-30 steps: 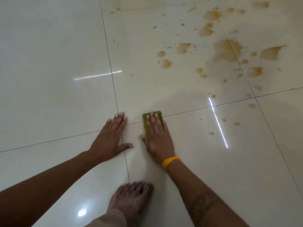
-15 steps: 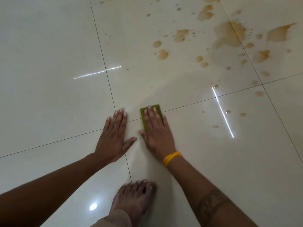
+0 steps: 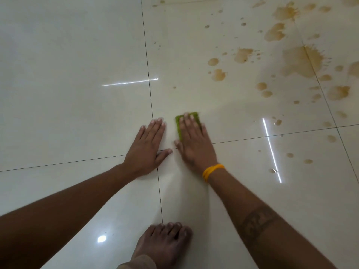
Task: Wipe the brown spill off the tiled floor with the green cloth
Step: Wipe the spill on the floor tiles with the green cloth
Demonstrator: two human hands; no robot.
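Presently catalogued: one small green folded cloth (image 3: 187, 123) of coarse weave, lying on the glossy cream tiled floor (image 3: 77, 55) just beyond a grout crossing. It is pinned under the right hand (image 3: 195, 142), whose fingers lie straight and close together, pressing flat with nothing curled round it. Only the cloth's far edge and left strip show.

Left hand (image 3: 145, 150): flat on the tile just beside the cloth, fingers straight and together, thumb spread; it holds nothing and seems to serve as a brace.

Right wrist: one yellow band (image 3: 212, 171). One bare foot (image 3: 163, 243) near the bottom edge.

Brown spill (image 3: 299, 61): blots and scattered droplets across the far right tiles, well apart from the cloth, with stray drops nearer on the right.

Change noted: over the last second the cloth has crept forward across the grout line, from straddling it to lying on the far tile, and both hands have advanced with it.

Judgement: the approach is under way, and no stain yet appears wiped. The cloth needs to travel forward and right before wiping starts.
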